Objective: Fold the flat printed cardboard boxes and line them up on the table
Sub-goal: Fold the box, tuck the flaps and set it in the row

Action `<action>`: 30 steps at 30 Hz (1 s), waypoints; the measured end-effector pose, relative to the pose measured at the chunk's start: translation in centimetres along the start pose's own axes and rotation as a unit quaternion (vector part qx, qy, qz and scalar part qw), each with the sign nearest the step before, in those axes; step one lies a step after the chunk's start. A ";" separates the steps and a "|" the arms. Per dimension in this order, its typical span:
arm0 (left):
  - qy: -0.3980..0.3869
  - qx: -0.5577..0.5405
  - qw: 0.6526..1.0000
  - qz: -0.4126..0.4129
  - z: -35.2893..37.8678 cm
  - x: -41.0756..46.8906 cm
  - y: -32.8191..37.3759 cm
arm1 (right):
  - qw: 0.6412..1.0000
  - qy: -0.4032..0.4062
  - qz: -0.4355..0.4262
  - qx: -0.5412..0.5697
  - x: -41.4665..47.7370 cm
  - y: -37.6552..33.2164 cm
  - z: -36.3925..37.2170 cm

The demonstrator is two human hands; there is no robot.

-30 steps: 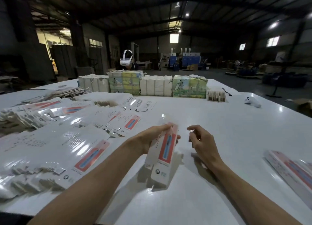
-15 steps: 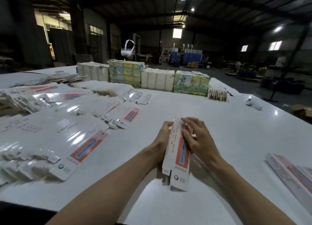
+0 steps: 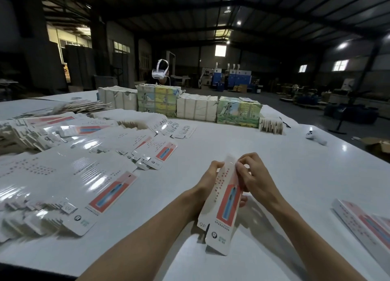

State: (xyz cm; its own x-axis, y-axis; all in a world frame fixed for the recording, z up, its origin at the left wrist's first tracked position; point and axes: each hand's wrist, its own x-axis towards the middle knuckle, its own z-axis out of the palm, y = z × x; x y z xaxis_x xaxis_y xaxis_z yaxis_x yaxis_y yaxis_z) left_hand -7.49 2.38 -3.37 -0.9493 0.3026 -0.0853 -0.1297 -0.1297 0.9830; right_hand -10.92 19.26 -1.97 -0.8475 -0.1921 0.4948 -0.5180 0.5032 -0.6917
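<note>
While glossy flat printed cardboard blanks are spread at nine to eleven o'clock on the white table, a long white-and-red printed cardboard box is held tilted at six o'clock, gripped by the left hand and pinched near its top by the right hand.

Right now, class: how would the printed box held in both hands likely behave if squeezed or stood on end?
Probably light: the box is thin card, gripped by the left hand and pinched near its top by the right hand. It would likely buckle if squeezed, being hollow with its near flaps open. Tall and narrow, it would probably tip on end.
</note>
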 end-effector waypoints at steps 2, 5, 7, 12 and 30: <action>-0.012 0.004 1.000 -0.005 -0.1 0.1 0.2 | 1.000 -0.010 0.013 0.015 0.1 -0.3 -0.3; -0.038 0.003 0.999 -0.006 -0.3 0.2 0.5 | 0.997 -0.029 0.037 0.058 0.1 -0.7 -0.9; -0.078 -0.013 0.997 -0.004 -0.4 0.4 0.6 | 0.994 -0.032 0.046 0.094 0.0 -0.9 -1.4; -0.144 -0.044 0.988 -0.043 -0.6 1.3 0.5 | 0.984 -0.032 0.070 0.158 -0.3 -1.0 -1.9; -0.103 -0.277 0.951 -0.090 -0.7 0.6 0.5 | 0.906 -0.073 0.181 0.375 -0.4 0.3 0.9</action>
State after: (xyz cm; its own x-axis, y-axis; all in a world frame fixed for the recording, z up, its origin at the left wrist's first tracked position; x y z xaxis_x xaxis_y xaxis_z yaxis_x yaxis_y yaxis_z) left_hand -8.30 1.83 -3.06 -0.8282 0.5386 -0.1549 -0.4708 -0.5185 0.7138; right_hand -10.83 18.78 -2.88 -0.9557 -0.2661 0.1261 -0.0885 -0.1487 -0.9849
